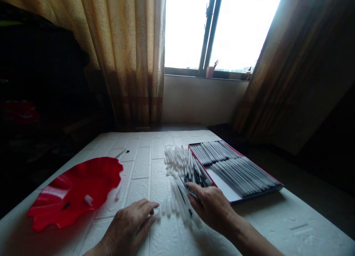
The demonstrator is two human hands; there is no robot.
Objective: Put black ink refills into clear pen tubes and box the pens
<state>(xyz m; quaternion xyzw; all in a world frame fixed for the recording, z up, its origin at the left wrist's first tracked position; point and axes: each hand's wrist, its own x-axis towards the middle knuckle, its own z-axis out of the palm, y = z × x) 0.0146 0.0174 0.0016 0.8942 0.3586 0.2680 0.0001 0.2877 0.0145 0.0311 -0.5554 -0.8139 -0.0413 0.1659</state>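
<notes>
My left hand [130, 224] rests low over the table, thumb and forefinger slightly apart, its fingertips beside a row of short clear plastic tubes [168, 207]. My right hand [212, 206] reaches into a heap of slim pen parts, with forefinger and thumb apart. Black-ended pieces [195, 176] lie at its fingertips, and a thin black piece [184, 198] slants across pale tubes just left of its thumb. Behind them sits a pile of whitish translucent tubes [179, 158]. The right palm side and some fingers are hidden.
Right of the pile is a shallow red-edged box [226, 187] holding two rows of pens [246, 174]. A wavy red bowl [80, 178] stands at left, with a clear piece and a black piece inside. A tube and a small black cap [127, 151] lie behind it.
</notes>
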